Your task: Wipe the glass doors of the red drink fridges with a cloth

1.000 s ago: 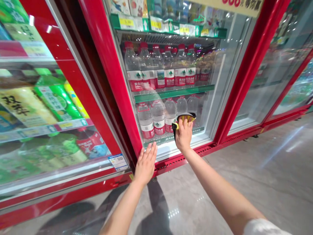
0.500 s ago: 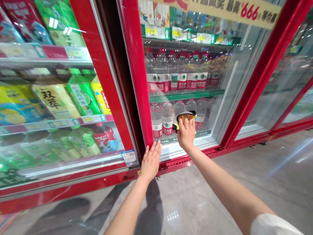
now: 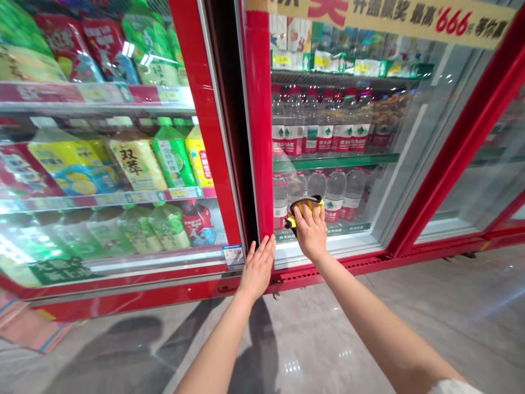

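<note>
My right hand [image 3: 312,232] presses a yellow and black cloth [image 3: 307,206] against the lower part of a glass fridge door [image 3: 328,162]. Its fingers lie over the cloth, whose dark edge curls up above them. Lower left of it, my left hand [image 3: 258,267] rests with fingers stretched out on the bottom of the door's red frame [image 3: 259,137]. Behind the glass stand water bottles [image 3: 335,189] with red and white labels, partly hidden by my right hand and the cloth.
Left of a dark gap, another red-framed fridge [image 3: 209,142] holds rows of green, yellow and red drink bottles [image 3: 137,158]. A yellow banner [image 3: 402,19] crosses the top of the glass. Grey shiny floor [image 3: 311,339] lies below, and a pinkish box [image 3: 30,323] sits at lower left.
The view has swung left, so the fridges appear further right. My right hand and the cloth have moved left across the glass, closer to the red frame. My left hand stays on the frame.
</note>
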A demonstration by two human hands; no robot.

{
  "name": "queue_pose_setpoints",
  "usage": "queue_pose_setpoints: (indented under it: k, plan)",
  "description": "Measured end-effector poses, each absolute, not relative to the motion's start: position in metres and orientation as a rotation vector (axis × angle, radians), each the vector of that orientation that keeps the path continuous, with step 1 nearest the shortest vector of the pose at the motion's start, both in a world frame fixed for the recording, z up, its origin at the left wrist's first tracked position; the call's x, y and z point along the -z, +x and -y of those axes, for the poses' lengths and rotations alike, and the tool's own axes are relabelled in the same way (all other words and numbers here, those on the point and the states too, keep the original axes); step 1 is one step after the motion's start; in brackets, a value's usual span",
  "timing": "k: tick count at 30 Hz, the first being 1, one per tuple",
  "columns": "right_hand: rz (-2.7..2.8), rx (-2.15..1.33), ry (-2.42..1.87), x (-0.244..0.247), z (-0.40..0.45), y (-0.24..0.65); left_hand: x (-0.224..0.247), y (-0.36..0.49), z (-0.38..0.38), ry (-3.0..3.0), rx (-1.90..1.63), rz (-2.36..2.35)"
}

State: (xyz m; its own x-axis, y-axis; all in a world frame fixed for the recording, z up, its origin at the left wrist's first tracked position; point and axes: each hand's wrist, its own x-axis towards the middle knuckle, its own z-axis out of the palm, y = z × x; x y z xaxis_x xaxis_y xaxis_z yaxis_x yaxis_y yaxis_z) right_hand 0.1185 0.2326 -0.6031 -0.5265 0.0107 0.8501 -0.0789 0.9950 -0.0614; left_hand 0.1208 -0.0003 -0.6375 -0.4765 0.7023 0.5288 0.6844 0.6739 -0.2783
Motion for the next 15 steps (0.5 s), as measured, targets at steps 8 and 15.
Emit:
queue_pose_setpoints:
  k: [8,15]
  plan:
    - [2.114,0.183,0.597,0.656,-0.249,0.137,0.639,0.125,0.02,-1.152,-0.046,2.31]
    - [2.122,0.119,0.526,0.618,-0.226,0.128,0.633,0.126,0.019,-1.13,-0.046,2.297]
